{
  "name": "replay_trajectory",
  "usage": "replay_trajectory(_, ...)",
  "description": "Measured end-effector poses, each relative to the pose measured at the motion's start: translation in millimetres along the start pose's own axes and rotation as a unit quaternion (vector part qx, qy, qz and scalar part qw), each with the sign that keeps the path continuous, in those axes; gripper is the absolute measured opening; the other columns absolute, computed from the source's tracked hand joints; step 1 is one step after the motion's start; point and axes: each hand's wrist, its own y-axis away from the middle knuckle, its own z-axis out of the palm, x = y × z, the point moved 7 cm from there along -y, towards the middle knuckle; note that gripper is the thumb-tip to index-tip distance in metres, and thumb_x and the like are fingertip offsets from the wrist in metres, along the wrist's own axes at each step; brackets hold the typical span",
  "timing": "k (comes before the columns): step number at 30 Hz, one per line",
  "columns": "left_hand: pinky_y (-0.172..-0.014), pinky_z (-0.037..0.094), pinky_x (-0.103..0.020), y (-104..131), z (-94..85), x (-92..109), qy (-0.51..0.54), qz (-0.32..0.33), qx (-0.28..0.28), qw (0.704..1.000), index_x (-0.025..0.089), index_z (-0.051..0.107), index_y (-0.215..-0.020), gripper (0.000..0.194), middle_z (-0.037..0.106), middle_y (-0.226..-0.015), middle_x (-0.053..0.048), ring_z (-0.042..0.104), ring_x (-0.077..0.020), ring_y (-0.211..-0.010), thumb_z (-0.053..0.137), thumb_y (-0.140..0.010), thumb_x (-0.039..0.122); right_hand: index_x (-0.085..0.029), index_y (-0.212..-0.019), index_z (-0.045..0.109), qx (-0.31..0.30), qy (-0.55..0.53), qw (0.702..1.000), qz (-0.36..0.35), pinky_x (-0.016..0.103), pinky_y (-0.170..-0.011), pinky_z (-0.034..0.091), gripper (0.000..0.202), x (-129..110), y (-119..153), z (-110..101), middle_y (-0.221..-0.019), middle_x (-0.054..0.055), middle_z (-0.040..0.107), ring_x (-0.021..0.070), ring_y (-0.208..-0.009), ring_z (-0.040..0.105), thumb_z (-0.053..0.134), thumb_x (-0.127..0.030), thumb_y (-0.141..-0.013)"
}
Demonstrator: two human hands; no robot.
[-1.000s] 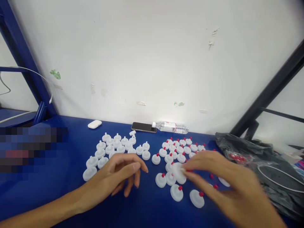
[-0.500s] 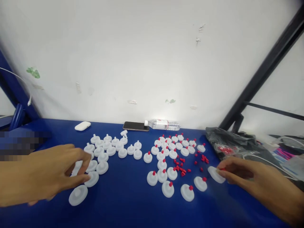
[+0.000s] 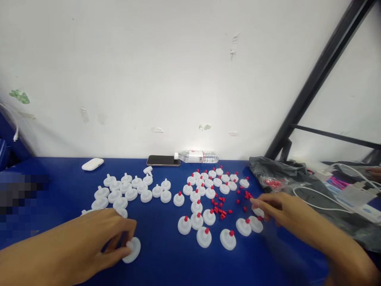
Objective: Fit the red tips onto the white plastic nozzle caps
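Observation:
My left hand [image 3: 116, 242] pinches a round white plastic disc with a short stem [image 3: 134, 249], just above or on the blue table at the near left. Behind it stands a group of similar bare-stemmed white discs [image 3: 131, 194], a few partly hidden by the hand. At the right, the thumb and index finger of my right hand [image 3: 269, 204] close at the edge of a cluster of small red caps [image 3: 247, 195], seemingly on one cap. Under that hand lie white discs, one partly covered [image 3: 257, 211] and one beside it [image 3: 255, 225]. More loose red caps [image 3: 220, 211] are scattered to its left.
Several white discs wearing red caps [image 3: 204, 237] fill the middle right of the blue table [image 3: 160, 262]. Along the wall lie a phone [image 3: 163, 160], a water bottle [image 3: 196, 156] and a white case [image 3: 92, 164]. A grey plastic bag [image 3: 262, 169] and white cable [image 3: 315, 201] lie right.
My left hand has taken a white disc from the left group and drawn it nearer and rightward. My right hand has put down its capped disc and reached to the red caps. The view has shifted.

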Motion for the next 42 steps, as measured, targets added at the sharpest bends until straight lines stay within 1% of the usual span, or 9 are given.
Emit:
replay_trajectory(1,-0.057,0.035,-0.027,-5,8.9,6,-0.030,0.003,-0.061,0.998,0.030,0.073,-0.077,0.019,0.069,-0.067,0.003,0.061,-0.0177,-0.060,0.066,-0.091,0.041,-0.025,-0.083,0.082,0.018,0.005,1.000,-0.001,0.032,-0.064,0.048,0.044,-1,-3,-3,-0.075,0.005,0.078,0.0231,-0.065,0.069,0.052,-0.054,-0.095)
replay_trajectory(8,-0.073,0.047,-0.032,-11,19.6,21,-0.112,0.009,-0.040,0.993,0.034,0.065,-0.138,0.046,0.076,-0.090,-0.002,0.072,-0.0257,-0.078,0.064,-0.095,0.048,-0.025,-0.080,0.084,0.013,0.014,1.000,0.014,0.031,-0.061,0.048,0.026,1,-23,10,-0.074,0.004,0.080,0.0214,-0.061,0.070,0.061,-0.035,-0.087)
replay_trajectory(16,-0.065,0.044,-0.031,-16,39.4,25,-0.141,0.024,-0.021,0.989,0.033,0.067,-0.123,0.026,0.071,-0.091,-0.001,0.070,-0.0226,-0.074,0.049,-0.104,0.034,-0.026,-0.076,0.084,-0.035,0.018,0.998,0.054,0.029,-0.060,0.048,0.013,19,-34,22,-0.078,0.005,0.081,0.0241,-0.070,0.074,0.071,-0.031,-0.078)
replay_trajectory(23,-0.066,0.050,-0.029,-12,39.0,35,-0.089,0.080,0.058,0.991,0.028,0.063,-0.116,0.021,0.064,-0.127,-0.005,0.070,-0.0167,-0.074,0.046,-0.104,0.033,-0.029,-0.072,0.082,-0.036,0.041,0.997,0.052,0.030,-0.064,0.047,0.011,15,-34,22,-0.079,0.003,0.081,0.0249,-0.073,0.075,0.072,-0.026,-0.076)
replay_trajectory(28,-0.059,0.046,-0.025,-11,28.8,41,-0.025,0.066,0.095,0.993,0.031,0.061,-0.117,0.019,0.072,-0.097,0.002,0.070,-0.0166,-0.071,0.051,-0.100,0.030,-0.029,-0.081,0.081,-0.012,0.050,0.998,0.024,0.030,-0.066,0.046,0.014,8,-31,19,-0.088,0.003,0.082,0.0247,-0.079,0.074,0.067,-0.029,-0.082)
replay_trajectory(32,-0.044,0.037,-0.023,-13,28.5,41,0.014,0.052,0.082,0.995,0.031,0.060,-0.119,0.020,0.071,-0.094,0.004,0.057,-0.0110,-0.053,0.053,-0.100,0.031,-0.026,-0.081,0.077,0.077,0.022,0.996,-0.047,0.031,-0.061,0.046,0.020,-18,-23,-1,-0.080,0.003,0.079,0.0223,-0.065,0.069,0.064,-0.039,-0.087)
replay_trajectory(37,-0.051,0.047,-0.021,-15,30.7,41,0.048,0.066,0.068,0.994,0.029,0.064,-0.126,0.027,0.069,-0.107,0.000,0.050,-0.0086,-0.053,0.054,-0.101,0.034,-0.027,-0.104,0.076,0.161,-0.068,0.972,-0.156,0.029,-0.057,0.047,0.023,-83,1,-15,-0.081,0.001,0.079,0.0179,-0.057,0.065,0.063,-0.042,-0.094)
replay_trajectory(40,-0.056,0.050,-0.023,-17,32.7,36,0.067,0.029,0.057,0.996,0.029,0.066,-0.126,0.029,0.069,-0.111,-0.001,0.054,-0.0095,-0.057,0.056,-0.100,0.038,-0.028,-0.110,0.077,0.163,-0.106,0.955,-0.223,0.027,-0.060,0.048,0.017,-131,15,0,-0.083,-0.002,0.078,0.0143,-0.057,0.063,0.065,-0.032,-0.098)
replay_trajectory(42,-0.057,0.051,-0.024,-18,33.6,35,0.089,0.016,0.046,0.995,0.029,0.066,-0.128,0.032,0.068,-0.110,-0.002,0.056,-0.0099,-0.058,0.056,-0.100,0.040,-0.030,-0.103,0.077,0.098,-0.130,0.946,-0.281,0.025,-0.066,0.048,0.012,-162,22,23,-0.094,-0.005,0.079,0.0124,-0.066,0.066,0.068,-0.024,-0.098)
